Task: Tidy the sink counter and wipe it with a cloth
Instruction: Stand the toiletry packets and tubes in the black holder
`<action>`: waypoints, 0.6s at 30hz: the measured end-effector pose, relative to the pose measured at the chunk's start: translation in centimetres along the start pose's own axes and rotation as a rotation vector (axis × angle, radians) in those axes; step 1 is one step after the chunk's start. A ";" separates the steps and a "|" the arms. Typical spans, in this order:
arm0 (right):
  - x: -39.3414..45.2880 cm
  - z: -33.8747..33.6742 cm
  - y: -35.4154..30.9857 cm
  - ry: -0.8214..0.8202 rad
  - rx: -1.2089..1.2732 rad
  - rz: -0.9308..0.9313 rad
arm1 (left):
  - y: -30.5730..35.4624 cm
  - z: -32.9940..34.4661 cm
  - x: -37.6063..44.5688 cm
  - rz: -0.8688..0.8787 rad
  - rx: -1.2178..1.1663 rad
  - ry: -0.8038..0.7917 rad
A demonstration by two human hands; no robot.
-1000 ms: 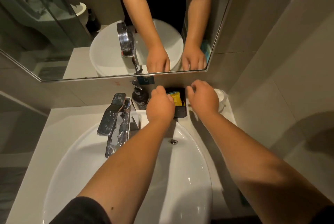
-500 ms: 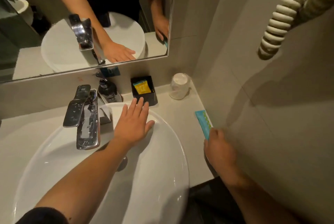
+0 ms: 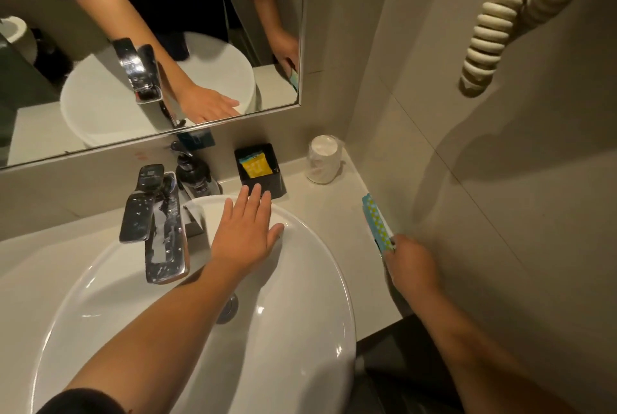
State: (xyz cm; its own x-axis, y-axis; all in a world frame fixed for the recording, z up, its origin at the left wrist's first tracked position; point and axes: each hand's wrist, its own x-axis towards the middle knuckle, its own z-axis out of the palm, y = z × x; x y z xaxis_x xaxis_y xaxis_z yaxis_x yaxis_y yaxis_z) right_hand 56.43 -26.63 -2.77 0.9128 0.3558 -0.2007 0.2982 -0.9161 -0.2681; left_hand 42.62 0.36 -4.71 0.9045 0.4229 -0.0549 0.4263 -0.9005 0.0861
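Counter (image 3: 320, 213) clutter is now being gathered: right hand (image 3: 412, 265), shifted from the black box (image 3: 260, 168), is pinched on a blue packet (image 3: 377, 223); left hand (image 3: 245, 233), fingers splayed, is laid on the basin rim (image 3: 310, 230).

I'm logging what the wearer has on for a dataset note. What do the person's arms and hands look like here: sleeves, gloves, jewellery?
Both hands are bare: no gloves, rings or watch visible on the left hand or right hand. The forearms are uncovered. A black short sleeve shows on the left upper arm, matching the dark top in the mirror.
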 end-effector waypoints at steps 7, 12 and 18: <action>2.6 -9.0 -10.8 0.051 1.012 -0.217 | 0.1 -0.4 -0.2 -0.002 -0.022 -0.018; 7.2 -7.9 -21.1 0.007 0.827 -0.455 | 0.1 -0.3 -0.1 0.012 -0.021 -0.010; 10.7 -1.4 -23.7 -0.162 0.502 -0.551 | 0.2 -0.2 -0.1 0.016 -0.018 0.015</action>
State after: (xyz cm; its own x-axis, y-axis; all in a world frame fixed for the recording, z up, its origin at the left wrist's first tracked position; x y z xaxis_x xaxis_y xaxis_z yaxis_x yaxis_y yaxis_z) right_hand 59.55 -1.37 2.70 0.6047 0.7955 -0.0391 0.5010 -0.4181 -0.7578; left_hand 42.63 0.19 -4.50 0.9114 0.4096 -0.0386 0.4114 -0.9055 0.1043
